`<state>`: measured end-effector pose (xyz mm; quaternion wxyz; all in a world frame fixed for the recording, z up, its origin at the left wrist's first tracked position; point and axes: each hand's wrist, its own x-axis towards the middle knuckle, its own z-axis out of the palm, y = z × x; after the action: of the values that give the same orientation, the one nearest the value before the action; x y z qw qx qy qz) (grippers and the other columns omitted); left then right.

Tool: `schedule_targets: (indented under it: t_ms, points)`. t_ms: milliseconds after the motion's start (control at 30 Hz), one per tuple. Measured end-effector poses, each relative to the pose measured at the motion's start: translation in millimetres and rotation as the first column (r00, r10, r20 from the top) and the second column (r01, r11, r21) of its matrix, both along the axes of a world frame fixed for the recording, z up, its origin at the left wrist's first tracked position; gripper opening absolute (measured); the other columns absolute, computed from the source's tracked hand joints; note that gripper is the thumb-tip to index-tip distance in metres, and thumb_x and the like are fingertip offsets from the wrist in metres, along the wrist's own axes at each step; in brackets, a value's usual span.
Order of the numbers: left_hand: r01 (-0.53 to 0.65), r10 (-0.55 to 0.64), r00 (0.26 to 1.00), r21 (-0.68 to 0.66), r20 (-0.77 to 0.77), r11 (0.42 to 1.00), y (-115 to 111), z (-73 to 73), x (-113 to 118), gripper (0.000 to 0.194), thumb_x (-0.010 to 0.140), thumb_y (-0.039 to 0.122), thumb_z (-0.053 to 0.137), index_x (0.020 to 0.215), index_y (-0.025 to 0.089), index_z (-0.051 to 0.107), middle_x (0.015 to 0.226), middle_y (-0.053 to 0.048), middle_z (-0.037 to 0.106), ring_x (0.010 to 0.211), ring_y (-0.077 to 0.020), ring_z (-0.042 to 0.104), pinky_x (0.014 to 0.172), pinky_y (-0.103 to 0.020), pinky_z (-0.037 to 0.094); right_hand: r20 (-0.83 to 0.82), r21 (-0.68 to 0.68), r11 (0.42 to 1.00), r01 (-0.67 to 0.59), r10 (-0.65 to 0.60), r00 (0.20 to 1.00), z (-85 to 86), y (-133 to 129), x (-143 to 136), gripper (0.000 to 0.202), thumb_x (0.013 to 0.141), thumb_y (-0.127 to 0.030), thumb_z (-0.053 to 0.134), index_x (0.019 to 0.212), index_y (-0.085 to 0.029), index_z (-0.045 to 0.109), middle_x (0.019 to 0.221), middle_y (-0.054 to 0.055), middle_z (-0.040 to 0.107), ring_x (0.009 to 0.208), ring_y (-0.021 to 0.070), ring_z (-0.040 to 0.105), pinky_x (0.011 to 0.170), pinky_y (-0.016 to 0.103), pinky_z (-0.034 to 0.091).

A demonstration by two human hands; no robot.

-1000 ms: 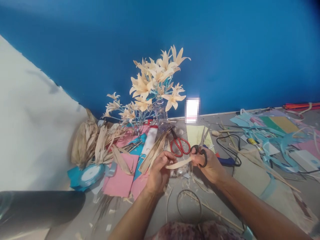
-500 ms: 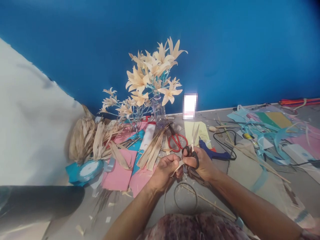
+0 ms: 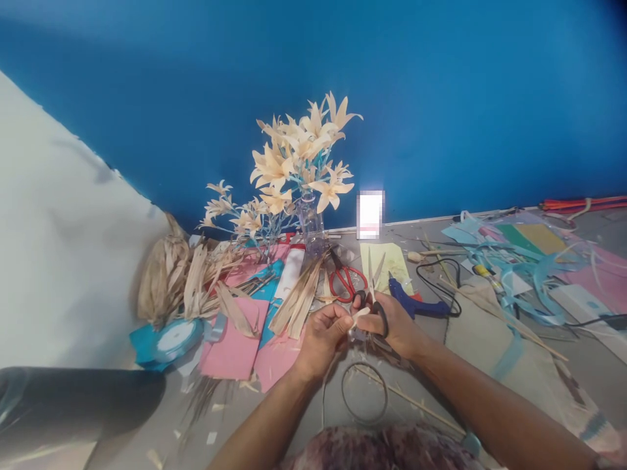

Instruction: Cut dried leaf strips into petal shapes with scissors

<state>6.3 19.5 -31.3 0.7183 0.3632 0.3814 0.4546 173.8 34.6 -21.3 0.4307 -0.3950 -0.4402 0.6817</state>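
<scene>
Between thumb and fingers, my left hand point(image 3: 327, 333) pinches a small pale strip of dried husk point(image 3: 360, 318). My right hand point(image 3: 396, 326) has its fingers in the black handles of a pair of scissors point(image 3: 376, 281), whose blades point away from me, slightly apart. The right fingertips are close to the husk strip; whether they touch it I cannot tell. Beyond the hands lie red-handled scissors point(image 3: 349, 282) and a blue glue gun point(image 3: 420, 301). A wire ring point(image 3: 365, 393) lies below my hands on the grey surface.
Pale handmade flowers point(image 3: 304, 143) stand in a clear bottle point(image 3: 311, 225) by the blue wall. Bundles of dried husk point(image 3: 164, 281), pink paper point(image 3: 235, 346) and a ribbon roll point(image 3: 171, 339) lie left. Light blue ribbon point(image 3: 543, 287) and beige cloth point(image 3: 490, 333) spread right. A dark cylinder point(image 3: 83, 398) is at lower left.
The scissor blades have tilted a little to the left, and the pale strip now sticks up between my hands instead of slanting down. The view has shifted slightly.
</scene>
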Motion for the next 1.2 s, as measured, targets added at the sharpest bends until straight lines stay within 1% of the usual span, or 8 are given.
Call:
schedule_targets:
  t_ms: [133,233,367,500,700,867,1033,1200]
  points:
    - [0.029,-0.029,0.999,0.012,-0.02,1.0,-1,-2.8,-1,0.045,0.068,0.051,0.082,0.067,0.017,0.054,0.047,0.01,0.038,0.04,-0.0034,0.026,0.042,-0.018,0.02,0.089,-0.045,0.999,0.015,-0.011,0.996,6.1,-5,-4,0.032,0.06,-0.032,0.083,0.078,-0.018,0.061,0.061,-0.004,0.054,0.056,0.0111,0.043,0.053,0.024,0.031]
    - [0.101,-0.101,0.994,0.018,0.049,0.995,0,-3.5,-3,0.046,0.068,0.052,0.082,0.065,0.016,0.053,0.049,0.008,0.042,0.039,-0.0029,0.026,0.041,-0.019,0.02,-0.068,-0.079,0.995,-0.064,0.059,0.996,3.1,-5,-6,0.03,0.059,-0.031,0.081,0.075,-0.017,0.06,0.06,-0.004,0.053,0.055,0.0106,0.042,0.052,0.023,0.03]
    - [0.16,-0.162,0.986,0.042,0.048,0.986,0,-2.3,-6,0.048,0.066,0.054,0.083,0.063,0.015,0.056,0.049,0.005,0.047,0.038,-0.0028,0.028,0.04,-0.019,0.019,-0.326,-0.141,0.973,-0.181,0.127,0.937,-3.7,-5,-6,0.029,0.06,-0.031,0.082,0.073,-0.016,0.061,0.059,-0.004,0.051,0.053,0.0094,0.04,0.052,0.023,0.031]
    - [0.147,-0.148,0.987,0.026,0.056,0.989,0,-2.6,-7,0.046,0.066,0.053,0.084,0.064,0.015,0.057,0.048,0.005,0.047,0.038,-0.0029,0.028,0.04,-0.019,0.017,-0.408,-0.196,0.957,-0.212,0.117,0.906,-6.4,-3,-4,0.037,0.057,-0.035,0.087,0.08,-0.017,0.064,0.059,-0.006,0.047,0.051,0.0076,0.035,0.053,0.023,0.033]
    - [0.107,-0.104,0.992,0.046,-0.066,0.993,2,8.3,-8,0.044,0.066,0.051,0.084,0.062,0.014,0.061,0.051,0.004,0.051,0.041,-0.0034,0.027,0.042,-0.021,0.016,-0.155,-0.002,0.987,-0.163,0.16,0.975,-11.8,2,5,0.045,0.063,-0.047,0.087,0.087,-0.017,0.064,0.072,0.0,0.059,0.063,0.0143,0.052,0.06,0.026,0.041]
    - [0.079,-0.039,0.96,0.136,-0.277,0.988,3,15.9,-13,0.038,0.074,0.047,0.079,0.063,0.014,0.064,0.046,0.007,0.043,0.043,-0.0047,0.027,0.044,-0.022,0.016,-0.066,0.021,0.985,-0.169,0.17,0.983,-4.7,2,8,0.045,0.063,-0.047,0.085,0.088,-0.017,0.063,0.074,0.001,0.061,0.065,0.0158,0.057,0.062,0.027,0.043]
    - [0.145,-0.115,0.969,0.129,-0.216,0.981,2,10.3,-14,0.039,0.072,0.049,0.08,0.064,0.014,0.065,0.049,0.005,0.046,0.044,-0.0045,0.029,0.045,-0.021,0.019,0.097,-0.043,0.991,-0.126,0.13,0.987,7.3,-4,1,0.031,0.062,-0.035,0.082,0.077,-0.017,0.062,0.059,-0.003,0.057,0.055,0.0119,0.047,0.051,0.023,0.033]
    - [0.21,-0.208,0.977,0.06,-0.045,0.976,1,5.1,-14,0.042,0.068,0.05,0.082,0.064,0.013,0.063,0.059,0.0,0.059,0.042,-0.0032,0.031,0.042,-0.02,0.02,-0.249,-0.152,0.973,-0.173,0.132,0.959,0.6,-9,-7,0.031,0.055,-0.03,0.083,0.071,-0.017,0.059,0.059,-0.003,0.055,0.054,0.0104,0.044,0.051,0.023,0.034]
